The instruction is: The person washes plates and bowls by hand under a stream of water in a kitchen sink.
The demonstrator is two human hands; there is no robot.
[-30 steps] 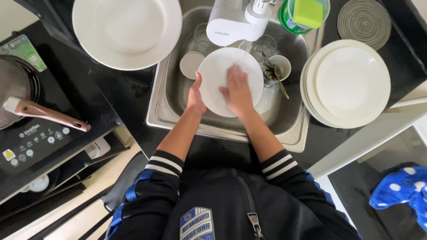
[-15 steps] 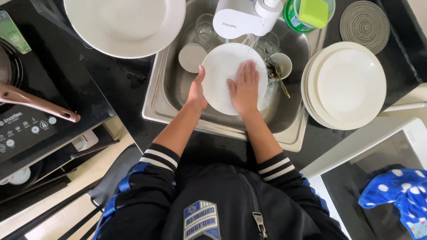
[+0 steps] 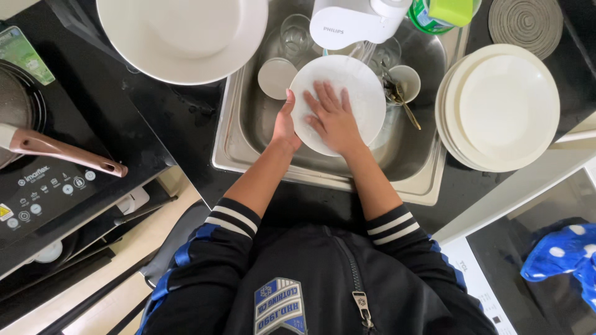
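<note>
Over the steel sink (image 3: 236, 142) I hold a round white plate (image 3: 363, 90) under a thin stream of water from the white tap head (image 3: 347, 23). My left hand (image 3: 284, 124) grips the plate's left rim. My right hand (image 3: 332, 118) lies flat on the plate's face with the fingers spread. Down in the sink are a clear glass (image 3: 297, 36), a small white bowl (image 3: 276, 77), a white cup (image 3: 406, 79) and a spoon (image 3: 405, 107).
A large white plate (image 3: 180, 37) rests on the black counter left of the sink. A stack of white plates (image 3: 503, 105) sits to the right, with a round grey trivet (image 3: 524, 25) behind it. A green bottle with a sponge (image 3: 444, 12) stands by the tap. A pan with a pink handle (image 3: 59, 152) is on the cooktop at left.
My right hand has slid over the plate's face, down and to the left. The left hand keeps its hold on the rim.
</note>
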